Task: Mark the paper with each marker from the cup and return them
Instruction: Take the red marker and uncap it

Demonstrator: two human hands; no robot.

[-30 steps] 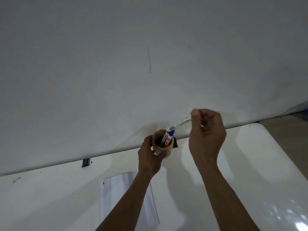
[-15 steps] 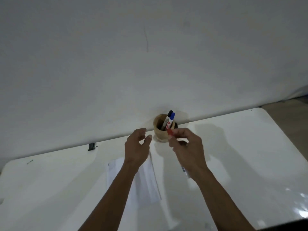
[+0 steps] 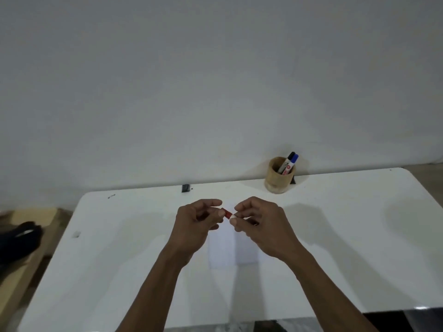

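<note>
A red-capped marker [image 3: 228, 213] is held level between both hands above the white paper [image 3: 233, 250]. My left hand [image 3: 199, 224] pinches the red cap end. My right hand [image 3: 260, 222] grips the white barrel, most of which is hidden in the fingers. The paper lies flat on the white table [image 3: 335, 248] under and just behind the hands. A tan wooden cup [image 3: 279, 176] stands at the table's back edge, to the right of the hands, with a black-capped marker [image 3: 287, 160] and a blue-capped marker [image 3: 293, 162] leaning in it.
A grey wall rises right behind the table. A small dark clip [image 3: 185, 188] sits at the back edge. Left of the table are a wooden surface [image 3: 28, 219] and a dark object [image 3: 18, 240]. The table's front edge runs across the lower right.
My right hand drew the red marker out of the cup and carried it over the paper. My left hand let go of the cup and took hold of the cap end. The view shifted left.
</note>
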